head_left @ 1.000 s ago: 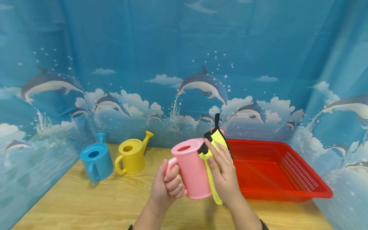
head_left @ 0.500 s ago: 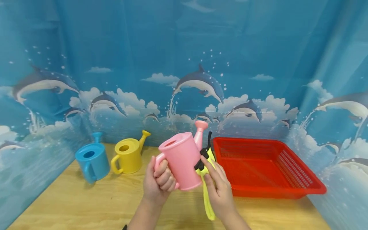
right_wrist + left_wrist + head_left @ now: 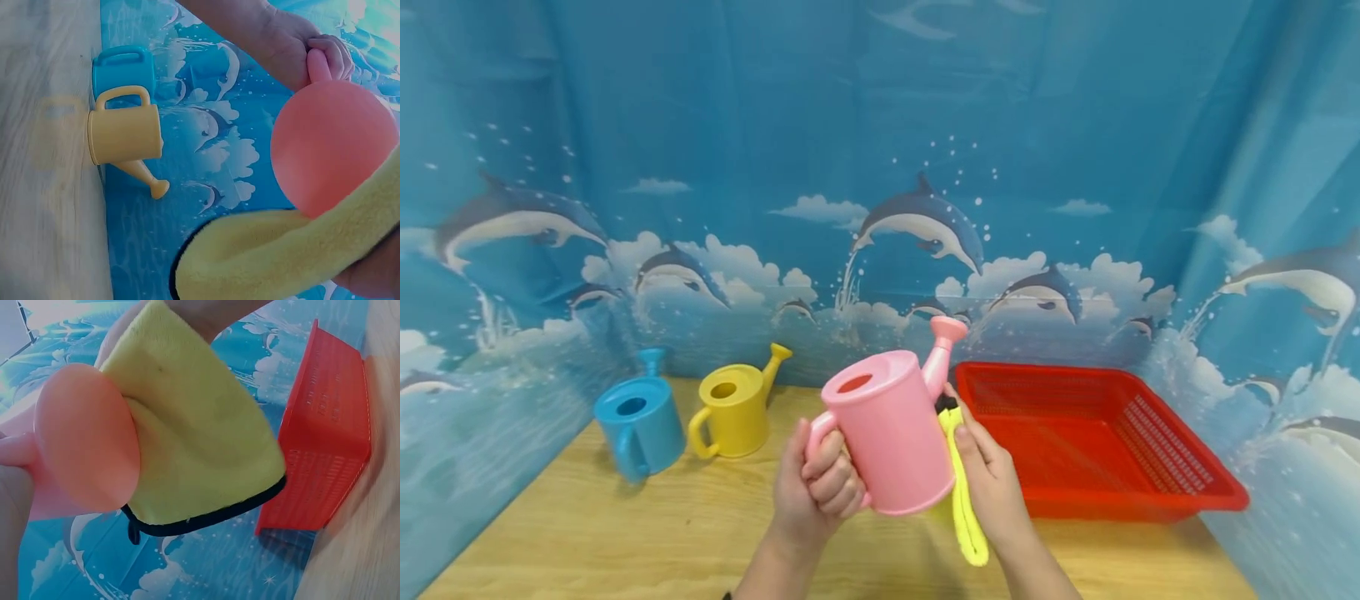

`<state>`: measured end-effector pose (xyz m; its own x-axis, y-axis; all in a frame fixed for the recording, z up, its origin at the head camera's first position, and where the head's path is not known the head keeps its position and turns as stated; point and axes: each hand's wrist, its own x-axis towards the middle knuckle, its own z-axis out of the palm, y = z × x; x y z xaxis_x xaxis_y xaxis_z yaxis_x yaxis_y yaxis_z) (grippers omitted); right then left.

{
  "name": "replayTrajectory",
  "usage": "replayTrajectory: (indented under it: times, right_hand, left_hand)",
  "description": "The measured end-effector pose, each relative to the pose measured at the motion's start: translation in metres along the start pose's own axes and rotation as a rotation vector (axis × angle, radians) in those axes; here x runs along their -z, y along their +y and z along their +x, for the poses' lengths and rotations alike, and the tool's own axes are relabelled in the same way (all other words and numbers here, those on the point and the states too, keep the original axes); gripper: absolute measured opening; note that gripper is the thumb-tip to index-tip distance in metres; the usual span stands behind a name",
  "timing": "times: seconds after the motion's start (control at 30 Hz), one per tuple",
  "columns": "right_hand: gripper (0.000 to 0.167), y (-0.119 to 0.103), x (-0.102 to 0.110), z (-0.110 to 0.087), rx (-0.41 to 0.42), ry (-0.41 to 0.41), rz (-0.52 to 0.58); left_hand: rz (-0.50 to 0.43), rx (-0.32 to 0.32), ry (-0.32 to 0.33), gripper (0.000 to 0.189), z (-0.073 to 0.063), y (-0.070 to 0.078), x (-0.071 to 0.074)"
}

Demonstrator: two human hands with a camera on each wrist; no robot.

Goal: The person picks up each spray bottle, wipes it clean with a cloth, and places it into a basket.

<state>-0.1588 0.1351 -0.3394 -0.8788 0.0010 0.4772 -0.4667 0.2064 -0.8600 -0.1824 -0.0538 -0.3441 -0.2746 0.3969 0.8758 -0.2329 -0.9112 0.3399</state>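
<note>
I'm holding the pink watering can point(image 3: 891, 433) up over the counter point(image 3: 700, 542), a yellow cloth point(image 3: 966, 508) lying along its side.
My left hand point(image 3: 822, 487) is wrapping closely round the can's handle point(image 3: 822, 427), fingers curling in; my right hand point(image 3: 996, 483) is holding the cloth against the side under the spout point(image 3: 938, 362), its thumb showing at the cloth's near edge and its other fingers mostly hiding behind the can. The can is tilting slightly, its spout pointing up and to the right. On the left wrist view I'm seeing the cloth's dark edging point(image 3: 212, 515) running beside the can's base. A blue watering can point(image 3: 643, 425) and a yellow watering can point(image 3: 735, 417) are standing side by side on the left, and a red basket point(image 3: 1120, 502) is sitting on the right.
</note>
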Motion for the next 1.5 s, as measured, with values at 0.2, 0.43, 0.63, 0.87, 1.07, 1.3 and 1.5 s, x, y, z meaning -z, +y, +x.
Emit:
replayTrajectory:
  times: [0.2,0.43,0.63,0.87,1.07,1.3,1.5]
  right_hand:
    - [0.042,-0.005,0.006,0.012,-0.136,0.086,-0.087]
    - [0.039,-0.016,0.011,0.03,-0.172,0.154,-0.124]
    - [0.036,-0.015,0.011,0.04,-0.176,0.171,-0.073]
    - [0.035,0.001,0.004,0.03,-0.114,0.104,-0.056]
    - [0.033,0.01,-0.003,0.013,-0.08,0.067,0.022]
    - [0.031,0.014,-0.003,-0.002,0.028,0.115,-0.002]
    - [0.033,0.01,0.004,0.005,-0.066,0.213,-0.076]
  left_hand:
    - [0.014,0.035,0.002,0.047,0.0,-0.007,-0.003]
    - [0.016,0.028,-0.003,0.047,0.001,-0.012,-0.007]
    - [0.016,0.027,0.012,0.046,0.0,-0.014,-0.007]
    - [-0.043,-0.015,0.098,0.047,-0.004,-0.009,0.0]
    - [-0.112,-0.076,0.12,0.046,-0.004,0.001,0.004]
    - [-0.092,-0.065,0.083,0.046,-0.002,0.005,0.003]
    - [-0.134,-0.012,0.041,0.046,-0.001,-0.005,0.002]
